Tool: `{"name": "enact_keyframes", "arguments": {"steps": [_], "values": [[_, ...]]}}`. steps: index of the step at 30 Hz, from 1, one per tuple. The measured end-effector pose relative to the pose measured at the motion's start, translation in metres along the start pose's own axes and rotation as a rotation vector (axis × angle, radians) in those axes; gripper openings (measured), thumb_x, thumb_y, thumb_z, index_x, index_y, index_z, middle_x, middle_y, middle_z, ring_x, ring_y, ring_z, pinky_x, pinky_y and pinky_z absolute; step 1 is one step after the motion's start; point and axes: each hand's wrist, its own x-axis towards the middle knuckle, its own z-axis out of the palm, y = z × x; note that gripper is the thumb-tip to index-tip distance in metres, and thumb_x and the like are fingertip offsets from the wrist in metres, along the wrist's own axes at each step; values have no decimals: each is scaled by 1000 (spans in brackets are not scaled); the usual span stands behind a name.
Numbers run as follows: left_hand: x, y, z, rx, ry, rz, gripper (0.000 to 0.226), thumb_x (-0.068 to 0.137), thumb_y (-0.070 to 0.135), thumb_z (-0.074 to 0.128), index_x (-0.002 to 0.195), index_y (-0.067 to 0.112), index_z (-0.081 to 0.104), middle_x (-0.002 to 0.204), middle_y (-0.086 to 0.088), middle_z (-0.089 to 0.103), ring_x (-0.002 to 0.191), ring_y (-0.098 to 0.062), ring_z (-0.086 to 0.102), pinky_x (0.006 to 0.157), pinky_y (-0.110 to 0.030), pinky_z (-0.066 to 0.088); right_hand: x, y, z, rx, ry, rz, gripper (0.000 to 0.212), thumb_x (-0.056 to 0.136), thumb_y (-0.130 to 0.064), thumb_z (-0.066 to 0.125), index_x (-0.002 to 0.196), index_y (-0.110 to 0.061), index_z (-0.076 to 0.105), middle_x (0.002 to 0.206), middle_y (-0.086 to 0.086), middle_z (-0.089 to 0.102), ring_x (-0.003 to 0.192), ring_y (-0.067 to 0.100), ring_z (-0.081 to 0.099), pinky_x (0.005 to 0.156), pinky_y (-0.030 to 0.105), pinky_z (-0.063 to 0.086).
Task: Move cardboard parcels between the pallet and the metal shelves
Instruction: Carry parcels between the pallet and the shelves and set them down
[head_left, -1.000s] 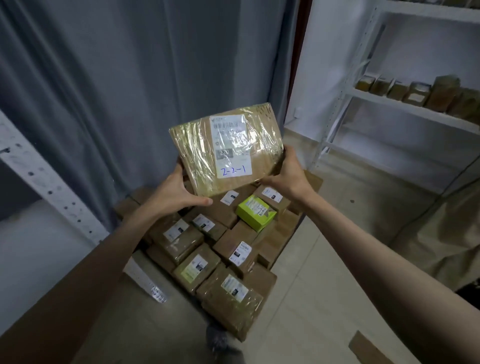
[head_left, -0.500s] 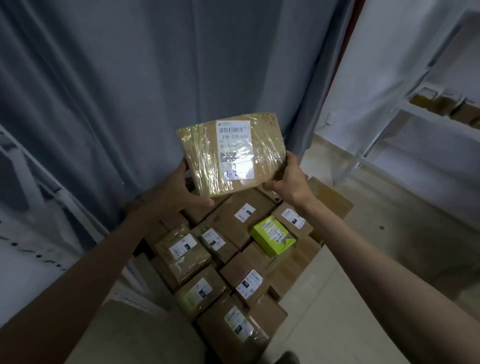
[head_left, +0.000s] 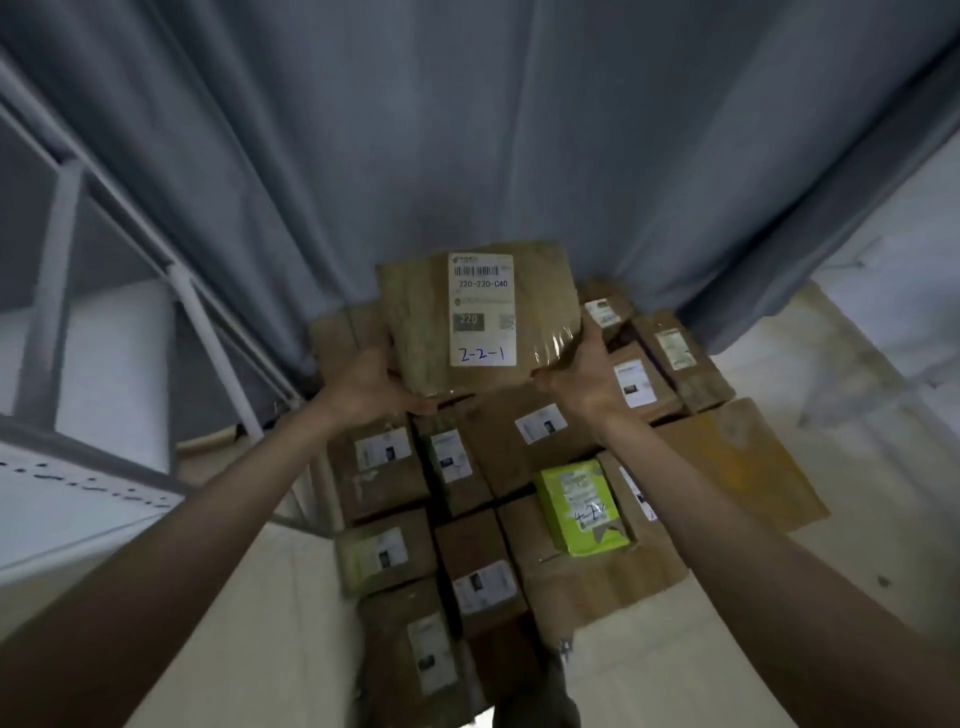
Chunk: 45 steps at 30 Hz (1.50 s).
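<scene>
With the view swung from the right-hand shelves toward the left shelf frame (head_left: 208, 332), both hands, left hand (head_left: 371, 384) and right hand (head_left: 576, 376), grip the taped parcel (head_left: 478, 312), fingers curled under its lower corners, above the pallet stack (head_left: 467, 499), indicating shelving on the left is next.

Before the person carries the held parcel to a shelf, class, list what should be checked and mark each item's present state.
1. Left hand grips the held parcel: ok.
2. Right hand grips its other lower corner: ok.
3. Label faces the person, with 2-2-1 readable: ok.
4. Parcel lifted off the stacked parcels: ok.
5. Free space on the metal shelf: cannot tell.
</scene>
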Motion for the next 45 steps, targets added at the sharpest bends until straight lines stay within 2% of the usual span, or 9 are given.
{"name": "enact_keyframes", "arguments": {"steps": [5,10,14,23,30,34,40,42,45], "values": [[70,-58,49,-57,-29,-177,82,64,-3,90,133,12,49,123,-13,66,113,-30,64,96,-48,54,85,69,21,-29,-123,72,92,75,2,80,149,-7,27,142,13,48,131,31,49,89,35,54],[137,-145,101,-69,-48,-262,103,60,12,95,142,29,35,108,24,56,97,0,61,70,-11,50,169,157,71,-152,-202,122,93,76,-7,83,152,-8,30,148,11,46,134,32,47,103,51,51],[177,-224,141,-68,-56,-328,105,58,15,96,144,25,36,116,19,54,109,-13,60,96,-36,52,216,234,120,-164,-250,185,92,79,-7,81,152,-14,26,148,10,43,136,30,44,109,50,46],[205,-339,200,-180,-2,-445,114,71,0,86,158,19,14,147,-6,47,132,-24,48,108,-46,45,247,339,198,-196,-387,307,95,79,5,73,156,-12,19,144,9,47,128,24,47,96,31,46],[178,-310,188,-173,53,-369,103,70,-7,83,152,20,27,124,7,51,116,-13,52,90,-26,48,219,300,186,-323,-413,209,88,84,2,70,156,-12,20,156,13,34,143,35,33,115,52,37],[148,-273,153,-117,16,-237,100,67,-6,86,139,36,30,117,27,47,96,29,47,79,4,39,190,248,168,-303,-377,141,83,81,0,74,151,-11,29,146,14,45,138,34,39,111,53,40],[81,-199,69,-12,-25,-107,83,73,-6,83,143,10,41,136,2,50,129,-25,48,103,-17,41,119,146,144,-230,-342,31,77,83,-11,78,149,-14,39,141,9,53,131,27,48,109,49,44],[60,-169,37,88,-67,-88,86,78,2,82,150,8,35,148,-10,44,137,-31,44,113,-36,38,91,114,137,-234,-299,-12,69,86,-13,77,147,-12,43,138,9,57,127,25,54,107,44,47],[30,-126,-13,216,-78,-104,88,84,16,79,156,17,29,157,-6,34,144,-26,35,119,-38,30,45,69,128,-231,-234,-51,69,83,-9,79,144,-14,48,135,6,61,125,24,58,107,40,47]]}}
